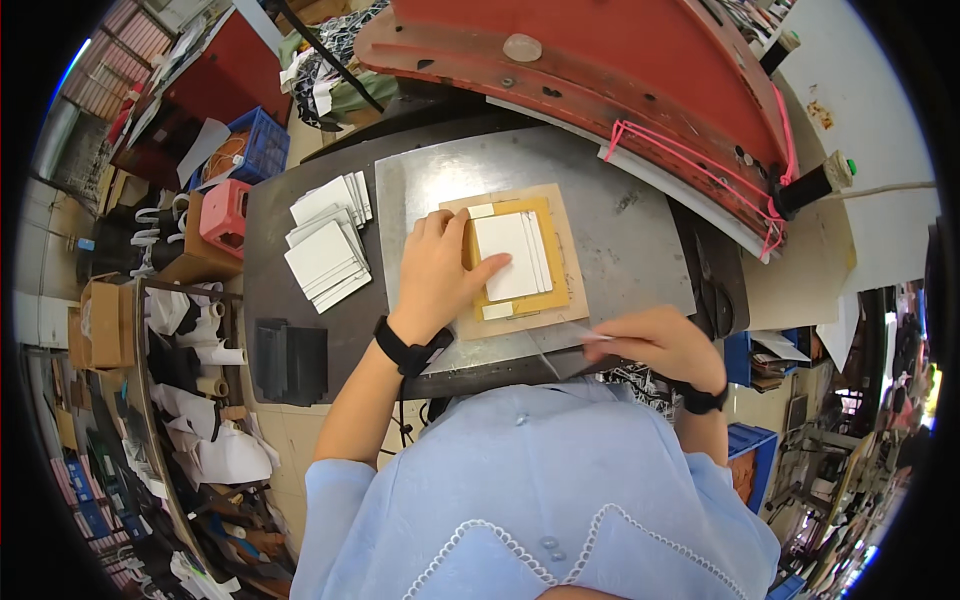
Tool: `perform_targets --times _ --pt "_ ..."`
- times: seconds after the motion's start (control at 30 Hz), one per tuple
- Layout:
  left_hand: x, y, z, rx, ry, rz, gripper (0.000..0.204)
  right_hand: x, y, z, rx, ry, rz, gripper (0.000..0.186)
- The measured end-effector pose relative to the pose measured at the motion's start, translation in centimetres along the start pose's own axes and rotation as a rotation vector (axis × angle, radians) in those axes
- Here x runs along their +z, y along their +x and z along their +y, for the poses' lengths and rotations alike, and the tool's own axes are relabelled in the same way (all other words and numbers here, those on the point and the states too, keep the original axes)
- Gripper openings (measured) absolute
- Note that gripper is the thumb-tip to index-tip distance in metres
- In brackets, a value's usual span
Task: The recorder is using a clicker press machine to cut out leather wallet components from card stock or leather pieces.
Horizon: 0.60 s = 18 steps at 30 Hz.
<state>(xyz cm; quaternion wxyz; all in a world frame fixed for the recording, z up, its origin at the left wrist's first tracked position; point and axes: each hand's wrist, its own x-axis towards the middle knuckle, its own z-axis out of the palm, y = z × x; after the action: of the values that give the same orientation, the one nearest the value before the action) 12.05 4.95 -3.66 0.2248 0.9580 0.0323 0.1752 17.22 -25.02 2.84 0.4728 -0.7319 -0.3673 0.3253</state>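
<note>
A white rectangular card piece, with narrow strips along its right side, lies on a yellow template board. Beneath that is a larger tan board on a grey metal plate. My left hand rests at the template's left edge, fingers stretched out and apart from the thumb, whose tip touches the white piece. Just beyond the template's near right corner, my right hand pinches a thin, clear plastic sheet, tilted over the table's front edge. Its far fingers are partly hidden.
Overlapping white card pieces lie to the left. Nearer me sits a stack of dark sheets. A red machine head overhangs the plate's far side, with pink cord tied at its right. A shelf rack stands left.
</note>
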Motion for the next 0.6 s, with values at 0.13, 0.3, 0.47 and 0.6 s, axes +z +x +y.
perform_targets --times 0.13,0.3,0.47,0.6 --pt "0.4 0.0 -0.1 -0.037 0.009 -0.01 0.063 -2.0 -8.2 1.0 0.213 0.202 0.274 0.018" --pt "-0.4 1.0 -0.3 -0.067 -0.054 -0.061 0.052 -3.0 -18.2 6.2 0.614 -0.009 0.536 0.025" --pt "-0.7 0.4 0.1 -0.046 -0.011 0.053 0.037 -0.4 -19.6 7.7 0.542 -0.649 0.839 0.04" --pt "-0.8 -0.5 -0.1 -0.048 0.022 -0.06 0.029 0.7 -12.3 5.1 0.356 -0.266 0.798 0.028"
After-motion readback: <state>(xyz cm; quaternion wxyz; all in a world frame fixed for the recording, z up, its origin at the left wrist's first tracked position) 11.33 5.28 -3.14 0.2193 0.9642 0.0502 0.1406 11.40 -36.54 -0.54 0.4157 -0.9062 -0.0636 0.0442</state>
